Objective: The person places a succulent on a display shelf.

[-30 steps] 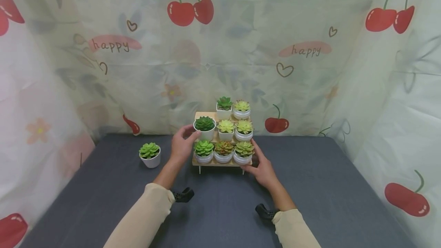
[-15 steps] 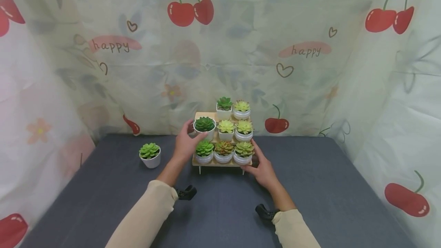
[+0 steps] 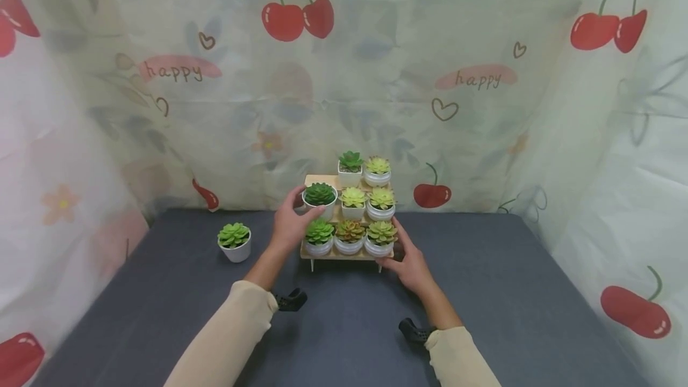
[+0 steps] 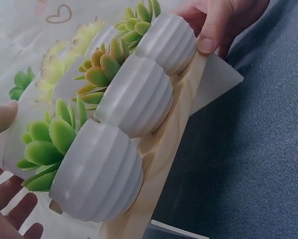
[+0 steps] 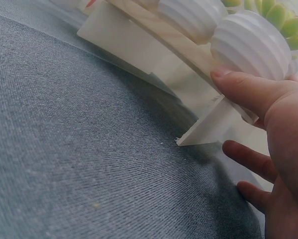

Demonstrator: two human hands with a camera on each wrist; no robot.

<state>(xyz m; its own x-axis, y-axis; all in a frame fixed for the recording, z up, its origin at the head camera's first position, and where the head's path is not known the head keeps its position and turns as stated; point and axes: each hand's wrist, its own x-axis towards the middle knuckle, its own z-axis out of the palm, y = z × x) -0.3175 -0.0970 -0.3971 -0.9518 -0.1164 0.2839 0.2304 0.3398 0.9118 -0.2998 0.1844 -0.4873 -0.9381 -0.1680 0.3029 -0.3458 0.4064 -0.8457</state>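
Observation:
My left hand [image 3: 288,224] holds a dark green succulent [image 3: 320,194] in a white pot at the left of the middle tier, its thumb across the pot's front. At the right end of a three-tier wooden stand [image 3: 322,181], my right hand [image 3: 412,263] grips the bottom board; in the right wrist view the thumb [image 5: 238,85] lies on the board's edge, with two fingers spread below. Three ribbed white pots with succulents line the bottom tier, among them an orange-tinged one [image 4: 134,97] in the middle. Two more pots sit beside the dark green succulent.
On the top tier stand a green succulent [image 3: 350,171] in a square pot and a pale one [image 3: 377,171]; bare board shows at its left. Another potted succulent [image 3: 235,242] stands on the dark tablecloth [image 3: 344,327], left of my left hand. A printed curtain [image 3: 349,94] hangs behind.
Since one second ago, my left hand has shifted slightly right and its thumb has come further across the front of the dark green succulent's pot. My right hand stays in place.

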